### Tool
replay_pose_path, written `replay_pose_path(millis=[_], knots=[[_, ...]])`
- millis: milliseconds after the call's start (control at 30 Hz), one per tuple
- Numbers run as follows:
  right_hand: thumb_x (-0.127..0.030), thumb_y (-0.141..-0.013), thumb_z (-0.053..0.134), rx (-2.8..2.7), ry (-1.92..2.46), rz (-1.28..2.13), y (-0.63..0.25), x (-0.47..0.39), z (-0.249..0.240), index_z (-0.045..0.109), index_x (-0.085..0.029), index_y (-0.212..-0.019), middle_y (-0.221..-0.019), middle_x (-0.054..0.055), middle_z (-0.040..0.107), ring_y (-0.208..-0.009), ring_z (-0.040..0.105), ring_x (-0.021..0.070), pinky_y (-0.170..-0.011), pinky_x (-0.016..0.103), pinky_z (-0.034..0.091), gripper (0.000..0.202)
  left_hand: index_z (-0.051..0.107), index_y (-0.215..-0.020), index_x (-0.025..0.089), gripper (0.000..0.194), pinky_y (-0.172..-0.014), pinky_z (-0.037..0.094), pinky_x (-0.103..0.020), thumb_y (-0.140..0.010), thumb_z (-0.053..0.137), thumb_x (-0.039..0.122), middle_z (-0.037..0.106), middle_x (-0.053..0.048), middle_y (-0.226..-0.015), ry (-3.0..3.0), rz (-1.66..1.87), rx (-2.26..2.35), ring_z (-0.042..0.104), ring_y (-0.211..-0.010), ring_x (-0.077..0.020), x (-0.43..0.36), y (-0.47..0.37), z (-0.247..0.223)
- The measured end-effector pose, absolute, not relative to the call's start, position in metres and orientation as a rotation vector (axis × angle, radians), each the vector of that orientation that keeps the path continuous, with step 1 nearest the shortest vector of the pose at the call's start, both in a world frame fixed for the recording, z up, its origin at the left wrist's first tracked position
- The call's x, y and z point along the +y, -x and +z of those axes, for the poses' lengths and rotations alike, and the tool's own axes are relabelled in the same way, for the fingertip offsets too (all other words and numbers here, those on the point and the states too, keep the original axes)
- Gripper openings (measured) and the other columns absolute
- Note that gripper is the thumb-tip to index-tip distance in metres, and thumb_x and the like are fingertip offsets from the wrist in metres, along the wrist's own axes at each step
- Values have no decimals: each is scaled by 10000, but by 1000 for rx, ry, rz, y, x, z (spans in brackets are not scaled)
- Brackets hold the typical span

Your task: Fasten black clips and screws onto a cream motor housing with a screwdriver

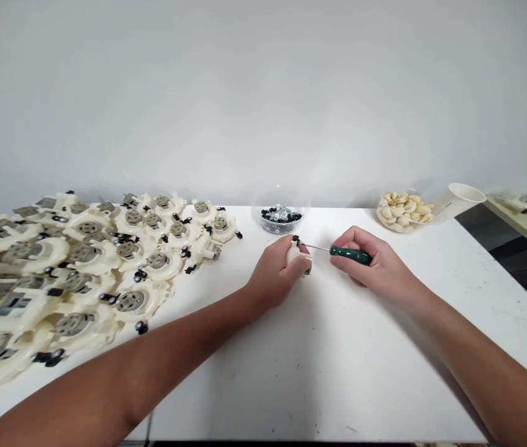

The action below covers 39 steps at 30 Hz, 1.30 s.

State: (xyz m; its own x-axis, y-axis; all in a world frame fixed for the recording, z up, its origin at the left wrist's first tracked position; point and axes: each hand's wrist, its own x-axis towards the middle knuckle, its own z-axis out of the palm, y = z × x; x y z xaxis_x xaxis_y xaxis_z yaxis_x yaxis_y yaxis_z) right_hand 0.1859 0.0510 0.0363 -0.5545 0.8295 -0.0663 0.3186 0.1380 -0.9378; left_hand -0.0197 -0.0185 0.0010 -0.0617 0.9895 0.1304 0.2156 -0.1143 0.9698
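My left hand [276, 271] is closed around a cream plastic motor housing [297, 254], held up over the white table. A small black piece sits at the top of the housing, and most of the rest is hidden by my fingers. In my right hand [375, 261] is a screwdriver [351, 254] with a dark green handle, gripped between thumb and fingers. Its thin metal shaft points left, and the tip reaches the housing near the black piece. Whether the tip sits in a screw I cannot tell.
Many cream motor housings [90, 254] with grey motors and black fittings crowd the table's left side. Behind my hands stands a clear bowl [282, 218] of small black and silver parts. At the back right are a bowl of cream pieces [405, 212] and a tilted white cup [461, 198].
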Motion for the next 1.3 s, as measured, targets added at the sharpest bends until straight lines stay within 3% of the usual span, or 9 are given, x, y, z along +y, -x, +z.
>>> replay_pose_path(millis=[100,233,367,567,700,800,967,1200,1300], knots=[[-362,-950,686,-2187,951,1021,-189,53,32,627,-243,-983,-826,-13,647,-667,540,129,-601,263,409,137,626,-903,173,120,-727,439,-295,-881,550,264,617,1,-801,-1346,1255,1340,559,-762,-174,-16,21,0],[-302,-987,649,-2411,720,523,-195,57,25,647,-225,-1011,-837,3,705,-645,564,124,-612,267,416,81,637,-880,161,143,-702,417,-291,-867,551,274,610,-2,-788,-1338,1237,1278,542,-745,-167,-15,23,0],[-290,-977,662,-2429,639,398,-197,54,25,639,-210,-967,-768,-2,689,-577,512,112,-569,266,389,84,639,-876,161,133,-700,418,-289,-859,550,257,608,1,-780,-1363,1224,1241,536,-742,-160,-16,23,-1],[-386,-936,707,-2102,960,1160,-189,50,30,606,-211,-862,-704,-23,588,-578,449,107,-534,252,329,215,623,-871,166,108,-700,430,-285,-876,537,230,607,10,-763,-1410,1229,1237,545,-730,-150,-19,22,2],[-474,-895,742,-1665,1022,1870,-186,55,29,543,-219,-807,-551,-96,360,-464,221,69,-447,238,163,335,623,-895,170,95,-723,439,-299,-883,546,223,626,-1,-785,-1496,1234,1256,566,-744,-162,-22,23,5],[-508,-901,721,-1515,1040,2093,-186,56,28,577,-205,-819,-542,-107,295,-473,149,68,-438,243,109,345,624,-929,171,96,-723,441,-302,-873,564,221,633,-5,-804,-1536,1246,1255,573,-746,-167,-22,23,4],[-490,-893,734,-1828,1144,1564,-183,50,33,562,-212,-804,-583,-72,424,-520,310,88,-491,242,221,339,624,-911,174,108,-728,449,-296,-888,553,252,625,0,-800,-1410,1236,1256,566,-752,-166,-18,21,1],[-289,-907,693,-2204,960,997,-186,45,36,584,-235,-955,-694,-42,547,-612,466,131,-568,265,369,131,661,-909,164,165,-715,425,-293,-868,557,285,608,-1,-794,-1316,1233,1271,540,-746,-169,-15,20,1],[-298,-950,664,-2313,817,726,-191,50,31,630,-229,-997,-831,16,696,-685,589,155,-631,284,447,90,650,-890,162,166,-698,413,-290,-866,550,293,599,-1,-779,-1298,1236,1262,532,-735,-168,-14,21,1]])
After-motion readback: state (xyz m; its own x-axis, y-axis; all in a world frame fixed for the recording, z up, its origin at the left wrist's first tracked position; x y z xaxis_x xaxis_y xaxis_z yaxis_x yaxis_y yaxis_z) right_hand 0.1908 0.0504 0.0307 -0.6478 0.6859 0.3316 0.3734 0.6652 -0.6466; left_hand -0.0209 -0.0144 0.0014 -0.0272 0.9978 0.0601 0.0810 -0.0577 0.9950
